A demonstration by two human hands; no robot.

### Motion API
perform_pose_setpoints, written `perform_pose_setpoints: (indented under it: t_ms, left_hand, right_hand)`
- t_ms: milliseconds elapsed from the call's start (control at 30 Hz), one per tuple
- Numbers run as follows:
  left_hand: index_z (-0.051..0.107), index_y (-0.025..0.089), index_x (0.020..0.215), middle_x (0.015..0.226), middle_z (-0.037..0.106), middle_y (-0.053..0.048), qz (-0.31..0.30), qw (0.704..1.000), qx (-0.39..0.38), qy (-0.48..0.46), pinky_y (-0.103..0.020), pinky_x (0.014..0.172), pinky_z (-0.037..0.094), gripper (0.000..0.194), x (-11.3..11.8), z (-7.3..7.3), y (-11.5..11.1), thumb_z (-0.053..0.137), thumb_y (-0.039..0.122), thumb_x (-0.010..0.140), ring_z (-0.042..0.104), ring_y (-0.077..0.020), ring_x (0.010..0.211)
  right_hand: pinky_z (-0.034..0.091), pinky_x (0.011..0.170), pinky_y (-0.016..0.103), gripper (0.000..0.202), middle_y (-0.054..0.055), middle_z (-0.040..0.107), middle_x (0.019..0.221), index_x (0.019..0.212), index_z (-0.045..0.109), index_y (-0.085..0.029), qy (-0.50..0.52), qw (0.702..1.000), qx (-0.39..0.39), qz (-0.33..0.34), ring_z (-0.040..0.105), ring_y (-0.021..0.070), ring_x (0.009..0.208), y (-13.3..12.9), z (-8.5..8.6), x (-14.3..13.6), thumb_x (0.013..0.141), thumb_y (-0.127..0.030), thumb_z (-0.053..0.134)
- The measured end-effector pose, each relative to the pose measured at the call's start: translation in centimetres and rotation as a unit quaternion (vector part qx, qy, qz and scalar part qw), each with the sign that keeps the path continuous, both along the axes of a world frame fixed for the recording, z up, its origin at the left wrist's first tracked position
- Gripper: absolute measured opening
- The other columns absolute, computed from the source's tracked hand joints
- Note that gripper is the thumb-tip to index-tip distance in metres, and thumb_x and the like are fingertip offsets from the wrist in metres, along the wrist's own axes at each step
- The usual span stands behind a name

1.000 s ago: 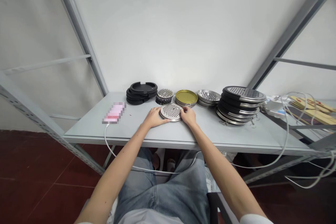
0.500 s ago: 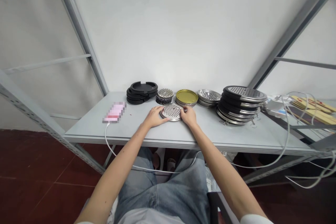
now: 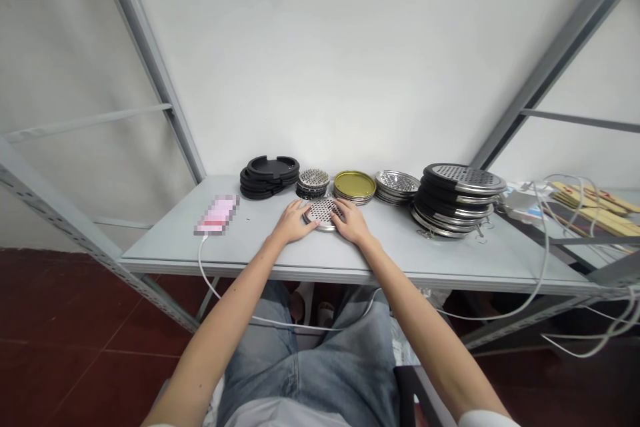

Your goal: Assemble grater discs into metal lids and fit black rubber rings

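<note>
A round perforated metal plate [image 3: 323,213] lies on the grey table between my two hands. My left hand [image 3: 293,221] curves round its left edge, the thumb along the front rim and the fingers at the back left. Across the plate's right part rests my right hand [image 3: 352,220], with its fingers stretched and spread over the top surface. Just behind the plate stand a stack of small spiky metal discs [image 3: 313,180] and a stack of gold-coloured round lids [image 3: 355,185].
Black plastic rings [image 3: 270,177] are piled at the back left, near a blurred pink phone [image 3: 217,215] on a white cable. Rimmed metal discs [image 3: 397,185] stand at the back right, beside a tall stack of assembled black-and-silver discs [image 3: 457,200]. Metal posts frame the table.
My right hand has loosened from the plate's right edge and spread its fingers over the top. My left hand stays at the left edge.
</note>
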State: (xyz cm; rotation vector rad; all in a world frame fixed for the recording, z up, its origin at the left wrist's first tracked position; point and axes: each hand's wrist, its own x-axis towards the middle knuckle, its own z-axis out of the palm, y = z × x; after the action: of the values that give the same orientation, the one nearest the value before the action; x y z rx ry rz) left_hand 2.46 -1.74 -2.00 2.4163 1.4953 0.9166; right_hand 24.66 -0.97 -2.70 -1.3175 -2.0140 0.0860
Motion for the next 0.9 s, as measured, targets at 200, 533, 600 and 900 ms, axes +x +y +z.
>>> perform_pose_setpoints:
  t_ms: [200,533,600,900]
  left_hand:
    - [0.058,0.013,0.131,0.145,0.047,-0.017,-0.006,1.000,0.001,-0.009,-0.048,0.116,0.030,0.064,0.00,-0.11,0.04,0.063,0.055,0.082,0.039,-0.0344,0.137]
    - [0.061,0.013,0.128,0.142,0.051,-0.016,-0.008,0.999,0.033,-0.003,-0.047,0.115,0.033,0.061,-0.02,-0.39,0.29,0.064,0.054,0.082,0.042,-0.0330,0.135]
    - [0.061,0.014,0.127,0.141,0.053,-0.014,-0.015,0.999,0.037,-0.005,-0.048,0.114,0.033,0.059,-0.05,-0.49,0.38,0.065,0.052,0.082,0.042,-0.0330,0.135]
    - [0.061,0.013,0.127,0.137,0.057,-0.015,-0.018,0.999,0.026,-0.021,-0.048,0.112,0.036,0.057,0.03,-0.75,0.53,0.067,0.047,0.082,0.048,-0.0332,0.131]
  right_hand:
    - [0.035,0.111,0.041,0.046,0.018,0.058,0.135,0.125,0.063,-0.011,-0.019,0.999,-0.024,-0.012,0.050,0.0268,0.129,0.07,0.01,-0.02,0.093,-0.038,0.045]
    - [0.038,0.109,0.043,0.042,0.016,0.061,0.131,0.121,0.064,-0.013,-0.028,1.000,0.001,-0.011,0.053,0.0286,0.124,0.66,-0.62,0.14,0.093,-0.038,0.046]
    - [0.038,0.108,0.043,0.041,0.016,0.062,0.130,0.120,0.065,-0.013,-0.026,1.000,0.004,-0.009,0.053,0.0285,0.124,0.70,-0.67,0.15,0.093,-0.037,0.046]
    - [0.041,0.105,0.042,0.037,0.015,0.064,0.125,0.117,0.065,-0.014,-0.026,1.000,0.010,-0.010,0.056,0.0276,0.119,0.51,-0.41,0.00,0.092,-0.035,0.049]
